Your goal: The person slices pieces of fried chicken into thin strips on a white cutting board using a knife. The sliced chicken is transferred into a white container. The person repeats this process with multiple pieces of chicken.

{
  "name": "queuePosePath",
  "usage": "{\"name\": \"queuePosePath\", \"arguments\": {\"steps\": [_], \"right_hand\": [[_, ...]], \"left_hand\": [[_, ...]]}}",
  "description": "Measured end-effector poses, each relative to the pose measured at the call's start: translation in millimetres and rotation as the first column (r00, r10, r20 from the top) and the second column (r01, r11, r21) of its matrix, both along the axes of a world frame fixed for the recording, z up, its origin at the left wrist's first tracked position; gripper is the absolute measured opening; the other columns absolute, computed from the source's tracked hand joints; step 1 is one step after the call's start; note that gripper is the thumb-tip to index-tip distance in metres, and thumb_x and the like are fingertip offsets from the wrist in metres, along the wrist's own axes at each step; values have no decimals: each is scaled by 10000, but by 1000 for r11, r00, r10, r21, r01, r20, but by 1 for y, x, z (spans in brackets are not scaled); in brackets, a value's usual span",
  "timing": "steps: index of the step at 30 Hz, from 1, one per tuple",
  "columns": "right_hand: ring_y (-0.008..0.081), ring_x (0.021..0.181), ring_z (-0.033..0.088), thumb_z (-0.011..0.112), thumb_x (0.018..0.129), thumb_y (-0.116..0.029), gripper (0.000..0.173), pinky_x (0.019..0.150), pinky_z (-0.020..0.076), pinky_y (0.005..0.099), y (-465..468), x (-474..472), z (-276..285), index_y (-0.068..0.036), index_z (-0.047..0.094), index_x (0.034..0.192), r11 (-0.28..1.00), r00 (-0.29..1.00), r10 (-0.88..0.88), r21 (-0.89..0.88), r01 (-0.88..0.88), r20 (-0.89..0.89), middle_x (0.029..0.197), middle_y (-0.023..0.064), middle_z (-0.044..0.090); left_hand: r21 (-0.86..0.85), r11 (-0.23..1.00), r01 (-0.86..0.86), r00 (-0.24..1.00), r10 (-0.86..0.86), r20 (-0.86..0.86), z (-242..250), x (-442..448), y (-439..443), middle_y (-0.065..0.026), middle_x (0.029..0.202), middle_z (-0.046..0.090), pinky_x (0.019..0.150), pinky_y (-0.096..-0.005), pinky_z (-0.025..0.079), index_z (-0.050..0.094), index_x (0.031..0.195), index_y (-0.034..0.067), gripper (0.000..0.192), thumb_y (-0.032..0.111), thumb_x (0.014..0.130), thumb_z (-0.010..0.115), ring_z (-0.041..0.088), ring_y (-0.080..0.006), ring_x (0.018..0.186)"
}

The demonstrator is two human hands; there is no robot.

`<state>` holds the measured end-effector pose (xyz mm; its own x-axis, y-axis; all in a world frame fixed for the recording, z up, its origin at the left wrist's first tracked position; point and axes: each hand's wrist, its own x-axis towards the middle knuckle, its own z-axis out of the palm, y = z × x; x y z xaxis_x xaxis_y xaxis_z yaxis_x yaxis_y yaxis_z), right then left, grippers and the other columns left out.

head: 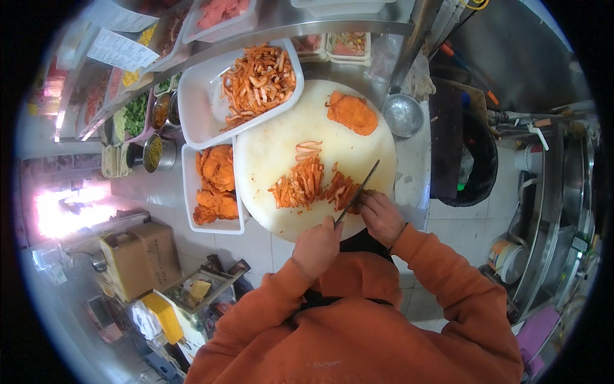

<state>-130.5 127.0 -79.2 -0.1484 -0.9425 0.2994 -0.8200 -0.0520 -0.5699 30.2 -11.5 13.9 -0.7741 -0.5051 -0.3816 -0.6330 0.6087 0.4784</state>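
Observation:
My left hand (pixel 316 245) grips the handle of a knife (pixel 360 189), its blade slanting up to the right. Under my right hand (pixel 381 218) is the near end of an orange-coated meat piece (pixel 354 208), its fingers curled against it beside the blade. Just left of the blade lie fresh-cut slices (pixel 339 188), and further left a heap of cut strips (pixel 301 181). A few pale strips (pixel 308 150) sit above that heap. All this rests on a round white cutting board (pixel 273 144). One whole orange meat slab (pixel 352 113) lies at the board's far right.
A white tub (pixel 201 101) of cut strips overlaps the board's far left edge. Below it stands a white bin (pixel 189 211) of whole orange pieces. A metal bowl (pixel 403 115) sits right of the board, near a steel post (pixel 415 43). A lined trash bin (pixel 479 177) stands further right.

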Motion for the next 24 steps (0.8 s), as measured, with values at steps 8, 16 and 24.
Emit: {"name": "queuePosePath", "arguments": {"steps": [8, 16, 24], "right_hand": [[362, 1223, 584, 630, 831, -28, 386, 1045, 489, 458, 5, -1, 0, -3, 691, 1212, 999, 1000, 22, 32, -22, -8, 1308, 168, 629], [366, 1282, 573, 625, 810, -20, 415, 1090, 485, 464, 8, 4, -7, -17, 695, 1220, 999, 996, -47, 19, 49, -71, 1329, 175, 626], [375, 1248, 600, 655, 769, 43, 382, 1064, 521, 454, 8, 3, -4, 5, 701, 1146, 998, 997, -63, -22, 63, -34, 1281, 177, 653]], "left_hand": [[28, 1000, -5, 999, 7, -49, 0, 4, 4, -304, 718, 655, 634, -607, 507, 565, 926, -7, 315, 270, 1071, 600, 653, -515, 681], [-9, 1000, -22, 995, 21, -102, 0, 10, 4, -285, 719, 664, 629, -596, 514, 570, 948, -4, 302, 271, 1067, 604, 655, -508, 680], [12, 999, -33, 996, 34, -78, -7, 5, 9, -284, 707, 660, 626, -597, 518, 567, 936, -5, 316, 283, 1060, 609, 657, -499, 674]]}}
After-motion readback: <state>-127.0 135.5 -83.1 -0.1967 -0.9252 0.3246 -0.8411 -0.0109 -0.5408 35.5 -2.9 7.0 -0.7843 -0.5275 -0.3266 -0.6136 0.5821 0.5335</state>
